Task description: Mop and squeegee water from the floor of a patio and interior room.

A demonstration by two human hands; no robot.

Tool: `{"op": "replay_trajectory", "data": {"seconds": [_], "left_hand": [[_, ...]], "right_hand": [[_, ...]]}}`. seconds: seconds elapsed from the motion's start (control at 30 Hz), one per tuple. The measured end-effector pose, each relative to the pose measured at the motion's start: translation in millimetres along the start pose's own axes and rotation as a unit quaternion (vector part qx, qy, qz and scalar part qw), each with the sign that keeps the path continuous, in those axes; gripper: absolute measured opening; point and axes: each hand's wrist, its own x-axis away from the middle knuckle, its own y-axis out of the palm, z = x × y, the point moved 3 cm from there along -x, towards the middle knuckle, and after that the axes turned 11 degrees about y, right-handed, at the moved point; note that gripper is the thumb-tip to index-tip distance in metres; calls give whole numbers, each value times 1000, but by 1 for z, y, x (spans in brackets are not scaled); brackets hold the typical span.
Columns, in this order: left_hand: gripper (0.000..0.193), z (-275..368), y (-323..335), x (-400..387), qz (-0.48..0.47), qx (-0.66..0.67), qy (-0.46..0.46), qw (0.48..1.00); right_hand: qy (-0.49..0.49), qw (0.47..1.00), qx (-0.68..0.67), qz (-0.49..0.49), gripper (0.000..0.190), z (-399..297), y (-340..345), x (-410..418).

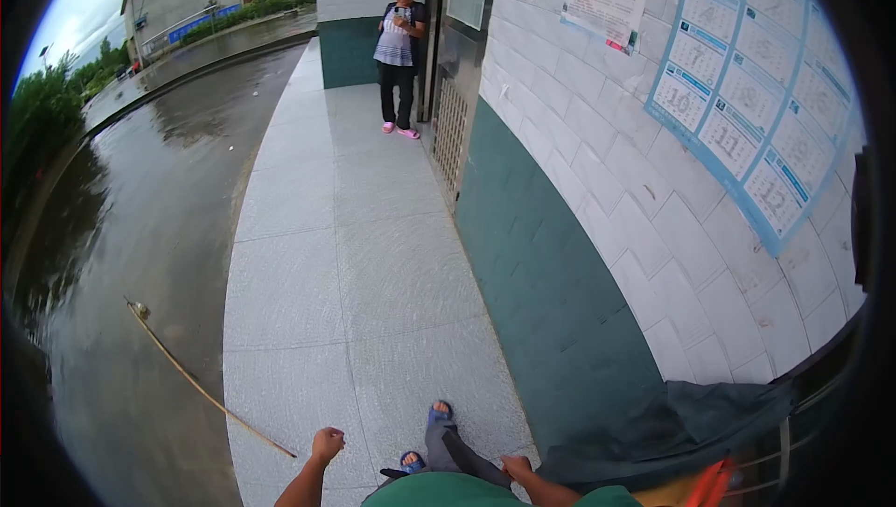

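My left hand [327, 442] hangs over the tiled walkway with its fingers curled in and nothing seen in it. My right hand [518, 468] is beside my right leg, near the foot of the wall, also curled and with no object visible. A long thin stick [203, 389] lies to the left of my left hand, apart from it. Its near end rests on the tiles, and its far end reaches over the wet pavement, with a small pale lump [141, 310] there. Below me are my feet in blue sandals [439, 412].
A person [400, 52] holding a phone stands ahead beside a metal door [453, 101]. Dark sheeting [630, 444] covers something at my right. A calendar poster [752, 80] hangs on the tiled wall [595, 150]. The walkway [294, 283] borders wet pavement [161, 227].
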Motion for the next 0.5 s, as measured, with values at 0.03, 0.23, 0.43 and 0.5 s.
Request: {"op": "replay_trajectory", "data": {"seconds": [0.03, 0.23, 0.43, 0.5], "left_hand": [[21, 40, -4, -34, -1, 44, 26, 999], [16, 75, -2, -172, -90, 278, 2, 956], [18, 241, 92, -359, -441, 100, 81, 888], [19, 272, 110, -392, -496, 75, 95, 860]], "right_hand": [[10, 999, -30, 8, 32, -12, 5, -6], [-380, 786, 481, 89, 31, -186, 75, -61], [-252, 937, -241, -10, 28, -410, 66, -28], [-309, 910, -277, -19, 27, -463, 57, 12]]}}
